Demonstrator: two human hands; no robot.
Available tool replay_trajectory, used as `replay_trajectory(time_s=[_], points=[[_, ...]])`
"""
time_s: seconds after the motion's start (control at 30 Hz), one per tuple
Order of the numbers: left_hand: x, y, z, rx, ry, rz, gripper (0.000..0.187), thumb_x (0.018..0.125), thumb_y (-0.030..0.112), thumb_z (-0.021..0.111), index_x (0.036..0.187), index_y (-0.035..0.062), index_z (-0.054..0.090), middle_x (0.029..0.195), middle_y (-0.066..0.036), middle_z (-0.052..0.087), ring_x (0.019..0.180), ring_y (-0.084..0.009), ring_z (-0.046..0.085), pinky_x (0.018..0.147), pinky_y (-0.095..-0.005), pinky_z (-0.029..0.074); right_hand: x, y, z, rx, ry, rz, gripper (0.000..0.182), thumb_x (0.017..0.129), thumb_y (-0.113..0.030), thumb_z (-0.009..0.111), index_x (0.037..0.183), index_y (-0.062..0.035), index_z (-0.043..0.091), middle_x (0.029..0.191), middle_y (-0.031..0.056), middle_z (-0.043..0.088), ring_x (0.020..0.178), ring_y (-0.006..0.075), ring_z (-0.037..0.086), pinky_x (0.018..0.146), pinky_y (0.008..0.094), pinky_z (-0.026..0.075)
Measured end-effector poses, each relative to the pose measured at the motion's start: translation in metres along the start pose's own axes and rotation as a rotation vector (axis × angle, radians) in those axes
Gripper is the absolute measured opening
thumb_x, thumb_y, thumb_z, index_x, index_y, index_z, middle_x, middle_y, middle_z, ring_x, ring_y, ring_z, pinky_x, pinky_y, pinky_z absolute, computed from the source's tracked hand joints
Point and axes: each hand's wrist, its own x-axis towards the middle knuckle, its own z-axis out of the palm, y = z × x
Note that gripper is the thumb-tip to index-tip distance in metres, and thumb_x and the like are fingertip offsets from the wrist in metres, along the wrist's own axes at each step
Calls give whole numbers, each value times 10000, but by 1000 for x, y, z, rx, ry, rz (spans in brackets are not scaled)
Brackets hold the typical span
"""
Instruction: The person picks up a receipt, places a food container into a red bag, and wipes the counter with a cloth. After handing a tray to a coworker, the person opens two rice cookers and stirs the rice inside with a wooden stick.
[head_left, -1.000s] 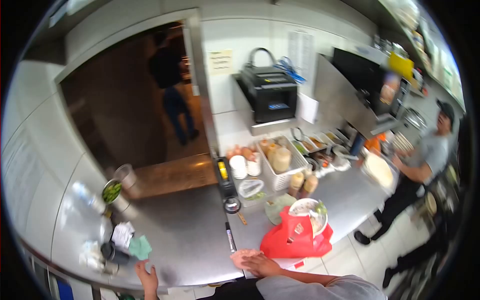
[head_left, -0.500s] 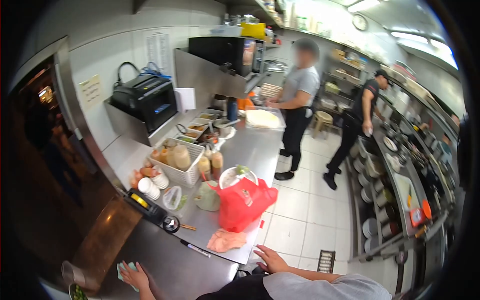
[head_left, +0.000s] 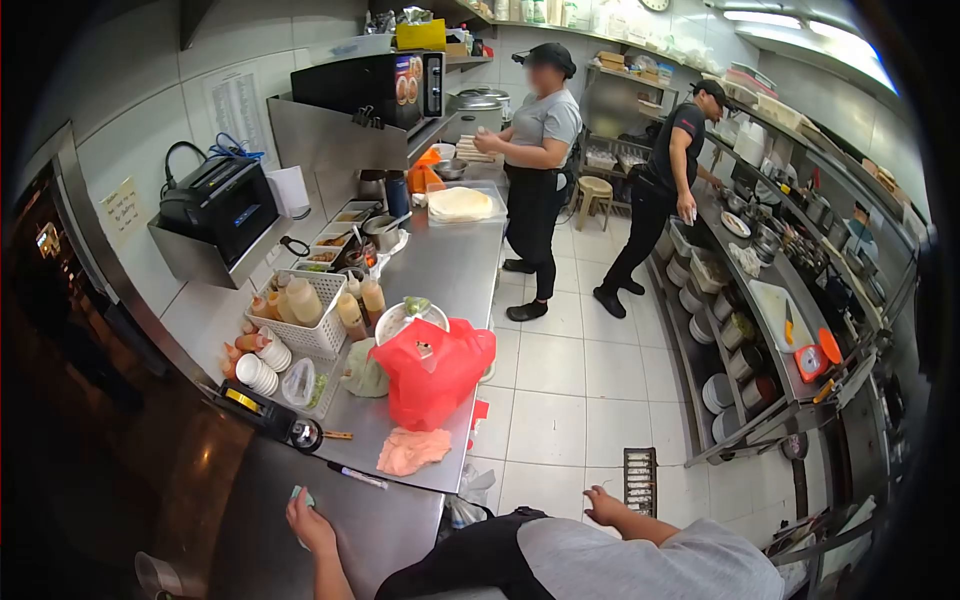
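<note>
My left hand [head_left: 308, 522] is at the near steel counter [head_left: 370, 530], with its fingers closed on a pale green cloth [head_left: 304, 497]. Only a small part of that cloth shows past the fingers. Off the counter's right side, above the floor, my right hand [head_left: 602, 505] hangs in the air with its fingers apart and nothing in it. Ahead of my left hand lie a white marker pen [head_left: 357, 475] and a crumpled orange cloth [head_left: 413, 450]. A red plastic bag [head_left: 435, 370] stands just beyond them.
A white basket of sauce bottles [head_left: 318, 320], stacked white cups [head_left: 258, 373] and a tape dispenser [head_left: 243, 402] line the wall side. One person [head_left: 540, 150] stands at the far counter; another [head_left: 675, 165] works at the right-hand shelving [head_left: 740, 300]. A clear cup [head_left: 157, 573] is at lower left.
The view has shifted to the right. My left hand, earlier flat on the green cloth, has moved right along the counter and closed on it. My right hand has moved away from the counter's edge.
</note>
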Motion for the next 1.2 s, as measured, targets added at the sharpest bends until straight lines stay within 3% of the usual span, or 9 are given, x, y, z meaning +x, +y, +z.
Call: replay_trajectory(time_s=[0.07,0.17,0.33,0.57,0.83,0.9,0.97,1.07,1.2], points=[[-11,22,3,-350,200,-70,459,824,-65,512,1267,52,546,1233,-178,539,1213,-358,471,1017,-475,371,4,29,-1,-32,-46,119,667,867,-297,643,1439,-112,353,1518,226,247,1226,437,503,1001,473,461],[-27,106,16,-191,237,170,460,834,-60,495,1281,38,537,1258,-192,518,1195,-376,467,1012,-473,368,13,54,-18,6,39,145,665,864,-282,645,1432,-92,356,1490,266,280,1173,452,540,974,483,476],[-52,216,100,3,-283,418,615,890,207,589,1446,79,362,1478,-246,303,1366,-445,265,1124,-548,211,33,79,-16,101,139,73,636,869,-274,644,1414,-83,377,1476,278,304,1162,457,544,971,478,475],[-10,214,147,383,-338,342,666,920,337,554,1477,75,299,1545,-232,204,1428,-439,158,1164,-543,137,7,102,-13,255,67,46,592,886,-311,626,1400,-113,407,1496,223,289,1238,417,486,1016,470,440],[52,194,173,717,-387,388,711,949,471,451,1489,50,261,1556,-216,198,1436,-427,144,1168,-560,125,-84,258,99,287,46,444,526,857,-335,651,1305,-91,527,1382,253,447,1226,407,498,996,461,457],[57,229,147,837,-752,143,761,951,573,343,1491,44,256,1568,-232,151,1442,-417,134,1166,-543,132,-100,311,144,239,41,475,511,845,-333,660,1270,-68,558,1317,253,520,1166,396,560,966,457,480],[34,258,135,786,-715,91,764,925,507,481,1479,25,268,1565,-242,153,1447,-409,135,1157,-553,145,-101,354,178,167,-240,534,439,842,-292,656,1209,-54,615,1237,233,597,1137,371,588,955,448,484],[-4,241,143,336,-107,175,722,845,221,660,1459,59,319,1552,-243,190,1418,-417,223,1137,-532,215,-117,373,175,264,-137,632,419,839,-299,654,1178,-52,646,1208,216,622,1124,354,601,950,446,485],[-109,272,141,-35,-93,381,641,785,83,664,1381,57,430,1517,-247,251,1398,-425,253,1138,-510,220,-97,346,101,269,-221,626,347,802,-307,647,1027,-48,701,1101,234,655,1040,369,629,902,456,492]])
